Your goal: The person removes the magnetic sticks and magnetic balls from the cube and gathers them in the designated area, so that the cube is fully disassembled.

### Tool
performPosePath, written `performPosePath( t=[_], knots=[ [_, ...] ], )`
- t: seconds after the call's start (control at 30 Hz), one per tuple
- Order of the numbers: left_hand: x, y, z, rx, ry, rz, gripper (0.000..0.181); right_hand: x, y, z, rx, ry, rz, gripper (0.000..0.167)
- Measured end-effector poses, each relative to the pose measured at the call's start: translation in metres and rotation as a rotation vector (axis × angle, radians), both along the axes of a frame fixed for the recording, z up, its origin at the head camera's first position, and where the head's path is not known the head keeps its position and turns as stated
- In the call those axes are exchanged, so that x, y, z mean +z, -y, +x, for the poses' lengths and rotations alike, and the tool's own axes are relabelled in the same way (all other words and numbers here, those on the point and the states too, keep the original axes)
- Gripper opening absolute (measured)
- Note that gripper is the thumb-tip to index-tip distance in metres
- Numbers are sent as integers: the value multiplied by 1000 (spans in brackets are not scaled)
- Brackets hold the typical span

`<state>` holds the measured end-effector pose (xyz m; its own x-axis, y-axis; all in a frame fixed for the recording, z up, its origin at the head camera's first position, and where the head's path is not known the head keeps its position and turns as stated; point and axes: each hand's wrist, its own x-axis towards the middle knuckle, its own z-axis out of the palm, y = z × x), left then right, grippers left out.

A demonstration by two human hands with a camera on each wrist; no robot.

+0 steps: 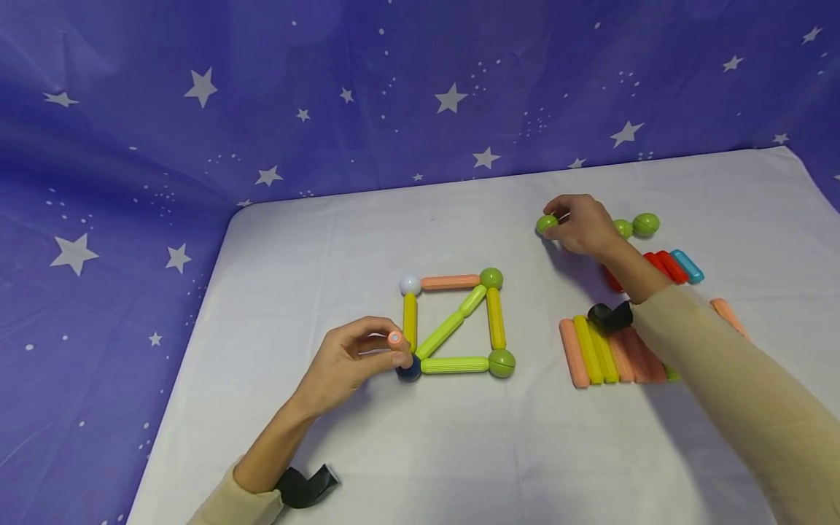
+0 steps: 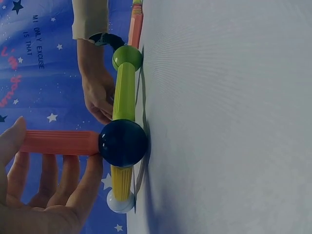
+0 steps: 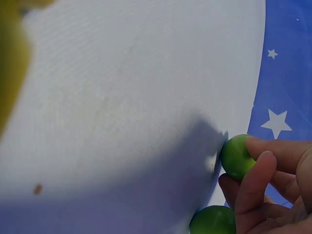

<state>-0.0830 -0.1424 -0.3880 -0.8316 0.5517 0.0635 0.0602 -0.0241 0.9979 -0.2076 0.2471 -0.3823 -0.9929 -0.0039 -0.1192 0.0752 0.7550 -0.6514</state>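
Note:
My left hand (image 1: 346, 359) grips a salmon-coloured ribbed magnetic rod (image 2: 61, 142) between thumb and fingers. It stands upright, its lower end touching the dark blue ball (image 2: 123, 143). That ball is the near left corner of a flat frame of rods, with a white ball (image 1: 410, 284) and two green balls at the other corners. Lime rods (image 1: 441, 335) run diagonally across it. Farther back on the right, my right hand (image 1: 580, 224) pinches a loose green ball (image 3: 237, 157) between thumb and fingertips, at the tablecloth.
Two more green balls (image 1: 646, 224) lie right of my right hand. Nearer, beneath the right forearm, is a row of salmon and yellow rods (image 1: 584, 350). Shorter red rods (image 1: 671, 267) and a blue rod (image 1: 687, 266) lie behind them. A starry blue cloth (image 1: 367, 95) hangs behind the table.

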Motion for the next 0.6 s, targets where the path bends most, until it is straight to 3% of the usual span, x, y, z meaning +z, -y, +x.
performPosePath(
  t=[0.3, 0.6],
  knots=[
    [-1, 0, 0, -2, -1, -4, 22, 2, 0, 1, -5, -1, 15, 38],
    [-1, 1, 0, 18, 19, -66, 23, 5, 1, 4, -3, -17, 19, 36]
  ],
)
